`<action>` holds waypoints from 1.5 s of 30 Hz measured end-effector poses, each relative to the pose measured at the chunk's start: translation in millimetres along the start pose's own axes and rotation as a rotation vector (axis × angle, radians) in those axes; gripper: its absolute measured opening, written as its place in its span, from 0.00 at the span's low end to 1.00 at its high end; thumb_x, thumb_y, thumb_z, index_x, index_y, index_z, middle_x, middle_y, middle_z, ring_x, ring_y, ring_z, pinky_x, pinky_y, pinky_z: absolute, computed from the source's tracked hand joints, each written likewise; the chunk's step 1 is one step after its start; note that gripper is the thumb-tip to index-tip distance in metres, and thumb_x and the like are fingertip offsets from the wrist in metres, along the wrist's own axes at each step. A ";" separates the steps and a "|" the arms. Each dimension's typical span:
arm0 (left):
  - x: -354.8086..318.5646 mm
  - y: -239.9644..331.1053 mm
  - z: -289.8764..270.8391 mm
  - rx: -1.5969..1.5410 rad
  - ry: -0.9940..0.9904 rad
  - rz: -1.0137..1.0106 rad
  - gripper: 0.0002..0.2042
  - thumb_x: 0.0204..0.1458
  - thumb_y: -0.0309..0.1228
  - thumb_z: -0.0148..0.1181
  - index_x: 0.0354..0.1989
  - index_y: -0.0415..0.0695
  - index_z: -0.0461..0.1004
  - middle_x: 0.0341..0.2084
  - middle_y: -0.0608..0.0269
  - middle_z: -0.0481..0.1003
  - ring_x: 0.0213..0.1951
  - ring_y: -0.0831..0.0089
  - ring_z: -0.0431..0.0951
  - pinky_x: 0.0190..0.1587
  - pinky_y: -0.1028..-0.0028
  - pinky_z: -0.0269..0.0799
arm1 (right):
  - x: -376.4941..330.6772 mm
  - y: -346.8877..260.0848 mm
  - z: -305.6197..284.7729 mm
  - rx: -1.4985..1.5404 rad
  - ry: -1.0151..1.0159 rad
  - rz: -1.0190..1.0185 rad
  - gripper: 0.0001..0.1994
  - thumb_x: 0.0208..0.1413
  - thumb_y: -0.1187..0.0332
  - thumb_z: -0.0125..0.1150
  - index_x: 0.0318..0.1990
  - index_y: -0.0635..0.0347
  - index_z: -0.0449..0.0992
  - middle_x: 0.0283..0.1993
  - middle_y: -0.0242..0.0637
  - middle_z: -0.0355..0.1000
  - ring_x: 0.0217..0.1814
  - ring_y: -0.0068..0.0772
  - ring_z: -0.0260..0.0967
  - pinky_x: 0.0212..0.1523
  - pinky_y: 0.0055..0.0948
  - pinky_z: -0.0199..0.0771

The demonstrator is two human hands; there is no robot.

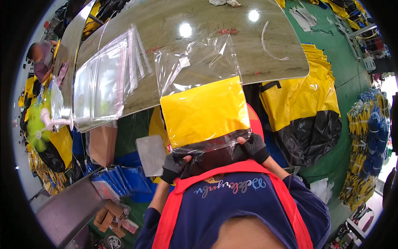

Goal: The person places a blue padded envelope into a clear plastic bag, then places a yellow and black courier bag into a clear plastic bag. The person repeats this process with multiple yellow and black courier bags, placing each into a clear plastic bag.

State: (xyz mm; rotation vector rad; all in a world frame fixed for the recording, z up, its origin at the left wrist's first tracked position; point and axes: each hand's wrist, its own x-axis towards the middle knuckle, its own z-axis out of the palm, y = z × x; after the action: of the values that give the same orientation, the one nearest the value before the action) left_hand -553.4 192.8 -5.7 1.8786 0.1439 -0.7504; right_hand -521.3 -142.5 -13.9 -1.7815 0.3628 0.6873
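Observation:
Both my hands wear dark fingerless gloves. Between them is a clear plastic bag [199, 68] with a folded yellow and black piece of sheet material [205, 112] in its lower part. My left hand [174, 165] grips the bag's near left corner, thumb on top. At the near right corner, my right hand [253, 148] pinches it the same way. The bag's see-through upper part reaches over the table edge, and a small white square shows on it. Fingers under the bag are hidden.
The wood-patterned table [265, 45] carries a stack of clear plastic bags [110, 76] and a curved clear strip [264, 39]. Yellow and black bags [304, 103] stand at right. Left are a small fan [45, 122], blue packets [120, 180] and a person [42, 60].

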 end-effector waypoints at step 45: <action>81.6 49.0 -27.4 -0.225 0.135 0.141 0.24 0.51 0.41 0.62 0.52 0.38 0.70 0.43 0.61 0.76 0.45 0.68 0.75 0.48 0.71 0.69 | 51.7 -76.0 -23.8 0.341 0.090 -0.293 0.18 0.53 0.61 0.63 0.46 0.66 0.74 0.38 0.35 0.76 0.36 0.22 0.72 0.39 0.25 0.73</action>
State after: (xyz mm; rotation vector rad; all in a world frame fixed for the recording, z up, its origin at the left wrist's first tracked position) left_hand -455.8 176.0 -5.6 1.7047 0.1718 -0.4904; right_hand -431.8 -135.9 16.8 -1.5019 0.2543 0.3162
